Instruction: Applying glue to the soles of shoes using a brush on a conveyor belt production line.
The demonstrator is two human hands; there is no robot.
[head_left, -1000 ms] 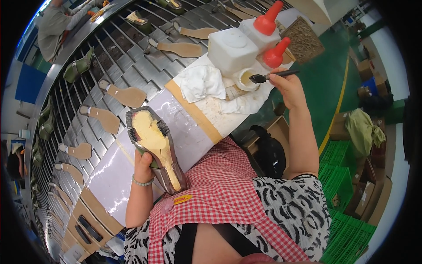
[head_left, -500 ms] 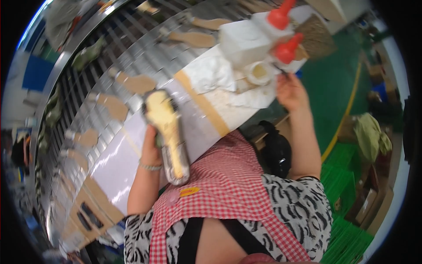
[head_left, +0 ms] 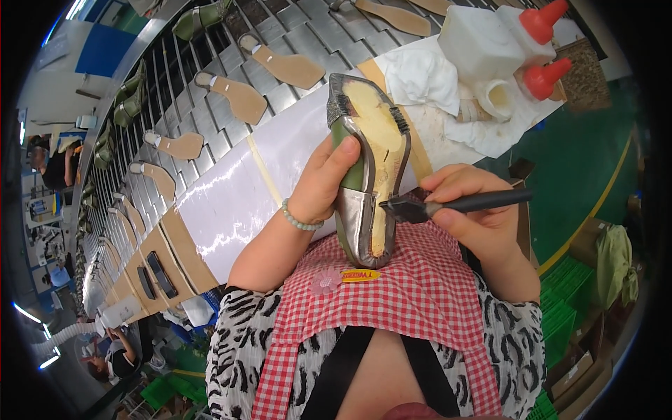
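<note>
My left hand (head_left: 318,185) grips a shoe (head_left: 381,154) by its green side, with the thumb along the edge. The shoe is bottom up, showing a yellowish underside within a dark rim; its heel part is silvery and points toward my apron. A black-handled brush (head_left: 514,198) lies in my right hand (head_left: 483,217), pinched between thumb and fingers. Its dark, flat head meets the shoe's underside near the heel part; whether the tip presses on it I cannot tell.
A metal slatted conveyor (head_left: 290,115) carries several tan soles (head_left: 241,99) and green shoes (head_left: 199,21). On the board (head_left: 231,203) beside me are a crumpled white cloth (head_left: 420,77), a whitish open pot (head_left: 498,98) and white bottles (head_left: 479,42) with red nozzles. Green crates (head_left: 560,301) stand at right.
My right hand has come from beside the pot and bottles to the shoe, bringing the brush. The shoe, still in my left hand, sits further right in view, and the view has shifted.
</note>
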